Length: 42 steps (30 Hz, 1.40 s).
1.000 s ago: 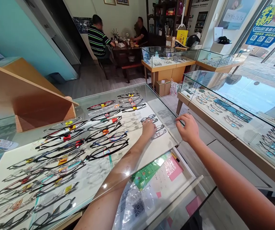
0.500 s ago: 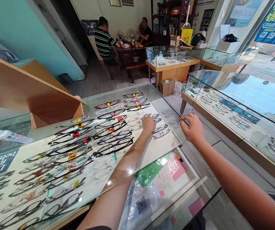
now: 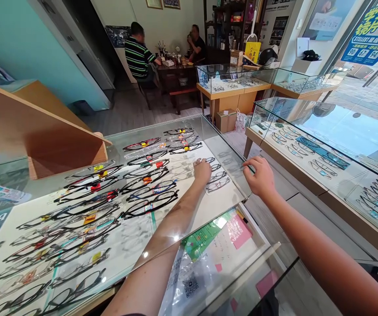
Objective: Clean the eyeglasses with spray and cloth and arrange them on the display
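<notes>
Under the glass top of a display case (image 3: 189, 210), my left hand (image 3: 202, 171) reaches in over the white board. Its fingers are bent, and the thumb side is at the left ends of a short column of eyeglasses (image 3: 218, 176). The fingertips are partly hidden, but they seem closed on a dark-framed pair at the top of the column. My right hand (image 3: 259, 176) is at the case's right glass edge, its fingers curled against the rim. Longer rows of eyeglasses (image 3: 149, 181) with coloured tags lie to the left.
An open drawer (image 3: 258, 230) holding papers and pink notes juts out below the case. On the left, a wooden stand (image 3: 67, 153) and a white bottle (image 3: 3, 192) are on the glass. Another glass case (image 3: 307, 145) stands to the right. Two people sit at a table (image 3: 176, 66) behind.
The view has turned slightly, so the scene sits a little further left. My left hand's fingers look more bent beside the eyeglasses. My right hand stays at the case's edge.
</notes>
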Each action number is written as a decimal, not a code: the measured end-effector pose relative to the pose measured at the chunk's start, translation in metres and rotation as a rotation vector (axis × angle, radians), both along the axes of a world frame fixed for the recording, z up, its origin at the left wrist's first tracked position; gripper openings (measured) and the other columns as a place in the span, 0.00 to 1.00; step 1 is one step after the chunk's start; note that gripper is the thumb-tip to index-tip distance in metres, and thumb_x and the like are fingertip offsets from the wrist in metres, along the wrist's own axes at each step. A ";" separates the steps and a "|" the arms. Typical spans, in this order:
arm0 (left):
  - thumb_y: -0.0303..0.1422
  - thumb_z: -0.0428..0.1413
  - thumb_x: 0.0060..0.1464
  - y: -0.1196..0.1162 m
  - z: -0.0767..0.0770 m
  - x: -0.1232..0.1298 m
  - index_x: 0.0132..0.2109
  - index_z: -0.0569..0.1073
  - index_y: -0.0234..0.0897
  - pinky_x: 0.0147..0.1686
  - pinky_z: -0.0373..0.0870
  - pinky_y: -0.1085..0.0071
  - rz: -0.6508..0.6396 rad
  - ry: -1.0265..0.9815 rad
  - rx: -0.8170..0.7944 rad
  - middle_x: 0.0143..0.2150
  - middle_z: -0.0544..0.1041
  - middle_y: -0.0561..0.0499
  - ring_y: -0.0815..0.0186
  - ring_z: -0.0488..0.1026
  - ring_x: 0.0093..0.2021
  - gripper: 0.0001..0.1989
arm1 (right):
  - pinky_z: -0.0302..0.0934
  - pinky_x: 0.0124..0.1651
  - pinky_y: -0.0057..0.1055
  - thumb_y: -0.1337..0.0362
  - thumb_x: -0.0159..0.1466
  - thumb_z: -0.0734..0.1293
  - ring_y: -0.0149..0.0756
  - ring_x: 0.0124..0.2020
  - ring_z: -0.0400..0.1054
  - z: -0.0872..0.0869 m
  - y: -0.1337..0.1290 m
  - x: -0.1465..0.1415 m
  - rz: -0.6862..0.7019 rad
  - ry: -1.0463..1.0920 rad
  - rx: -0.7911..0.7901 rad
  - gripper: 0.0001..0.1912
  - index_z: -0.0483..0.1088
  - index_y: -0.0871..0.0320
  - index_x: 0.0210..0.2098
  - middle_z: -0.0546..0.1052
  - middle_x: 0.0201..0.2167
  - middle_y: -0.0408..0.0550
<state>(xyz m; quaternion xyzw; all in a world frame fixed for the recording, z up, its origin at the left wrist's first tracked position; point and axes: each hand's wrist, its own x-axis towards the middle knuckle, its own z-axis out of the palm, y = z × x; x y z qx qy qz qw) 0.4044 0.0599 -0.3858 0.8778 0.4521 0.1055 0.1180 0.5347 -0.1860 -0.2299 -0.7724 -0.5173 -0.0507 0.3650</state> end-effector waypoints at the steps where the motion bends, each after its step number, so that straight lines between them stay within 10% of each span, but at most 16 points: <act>1: 0.30 0.56 0.62 -0.002 0.000 0.001 0.39 0.87 0.42 0.69 0.55 0.49 -0.008 -0.003 0.002 0.70 0.76 0.46 0.47 0.58 0.75 0.12 | 0.64 0.51 0.46 0.61 0.69 0.64 0.49 0.47 0.71 0.000 0.000 0.000 0.001 0.001 0.002 0.11 0.79 0.53 0.40 0.82 0.44 0.50; 12: 0.30 0.57 0.60 -0.009 0.002 0.004 0.37 0.87 0.41 0.70 0.57 0.45 -0.013 -0.033 0.010 0.66 0.79 0.42 0.43 0.61 0.73 0.12 | 0.64 0.49 0.46 0.61 0.69 0.63 0.49 0.47 0.71 0.001 0.000 -0.001 0.001 0.006 -0.010 0.11 0.79 0.52 0.40 0.82 0.44 0.51; 21: 0.30 0.52 0.65 0.027 0.008 -0.001 0.58 0.81 0.44 0.69 0.58 0.53 0.093 -0.080 -0.022 0.62 0.81 0.44 0.52 0.68 0.68 0.19 | 0.64 0.49 0.45 0.61 0.69 0.63 0.48 0.47 0.71 0.000 0.000 -0.002 -0.002 0.013 0.010 0.11 0.79 0.53 0.39 0.82 0.44 0.50; 33: 0.34 0.56 0.65 0.040 -0.016 0.004 0.53 0.82 0.47 0.68 0.59 0.57 0.137 -0.075 -0.086 0.51 0.84 0.44 0.54 0.73 0.62 0.13 | 0.64 0.47 0.45 0.61 0.69 0.64 0.49 0.46 0.71 -0.002 0.001 -0.001 -0.005 0.005 0.006 0.10 0.79 0.52 0.39 0.82 0.44 0.50; 42: 0.32 0.58 0.64 0.023 0.000 0.006 0.48 0.81 0.47 0.66 0.60 0.57 0.105 -0.130 -0.108 0.46 0.85 0.46 0.55 0.74 0.60 0.09 | 0.65 0.47 0.45 0.61 0.70 0.64 0.48 0.46 0.71 -0.001 0.000 -0.001 -0.004 0.006 0.001 0.11 0.78 0.52 0.39 0.83 0.44 0.50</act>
